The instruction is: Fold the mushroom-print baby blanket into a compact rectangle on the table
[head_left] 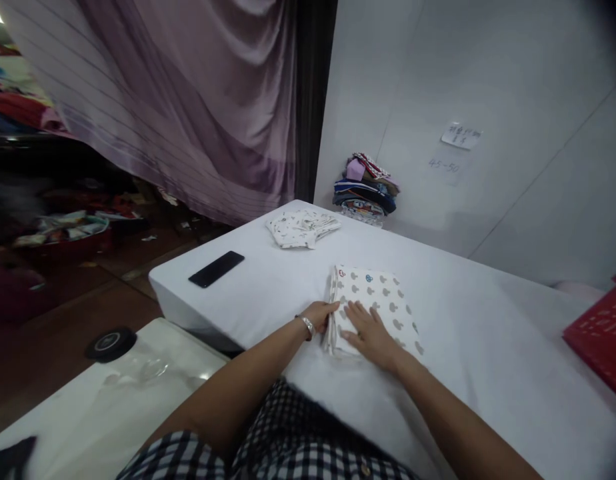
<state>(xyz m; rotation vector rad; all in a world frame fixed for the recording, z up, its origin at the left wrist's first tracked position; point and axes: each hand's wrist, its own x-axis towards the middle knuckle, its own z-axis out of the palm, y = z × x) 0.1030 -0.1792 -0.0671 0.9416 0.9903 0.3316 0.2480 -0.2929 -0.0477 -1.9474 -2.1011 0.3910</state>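
Note:
A folded white cloth with grey mouse-head prints (383,300) lies on the white table (478,333) in front of me. My right hand (371,332) rests flat on its near part, fingers spread. My left hand (322,313), with a bracelet at the wrist, touches the cloth's left edge; its fingertips are tucked at the fold, so I cannot see whether they pinch it.
A second folded printed cloth (302,228) lies further back on the table. A black phone (217,269) lies near the left edge. A pile of coloured clothes (365,187) stands against the wall. A red basket (601,337) sits at the right. A purple curtain (188,100) hangs behind.

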